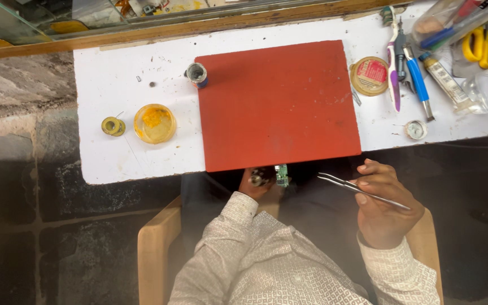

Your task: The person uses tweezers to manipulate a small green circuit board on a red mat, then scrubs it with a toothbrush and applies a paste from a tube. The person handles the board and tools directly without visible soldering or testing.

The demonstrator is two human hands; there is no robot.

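Gripping tweezers, maybe circuit bd

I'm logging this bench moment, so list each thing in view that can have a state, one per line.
Tweezers: held in the right hand, tips nearly closed, holding nothing visible.
Small green part: held in the left hand at the table edge.
Red mat: flat, nothing on it.
Yellow dish: uncovered, orange residue inside.
Small dark jar: upright, no lid.
Round tin: lid on.
Yellow spool: lying flat.

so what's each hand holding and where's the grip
Right hand holds tweezers by the rear half, tips free. Left hand pinches a small green board by its lower end.
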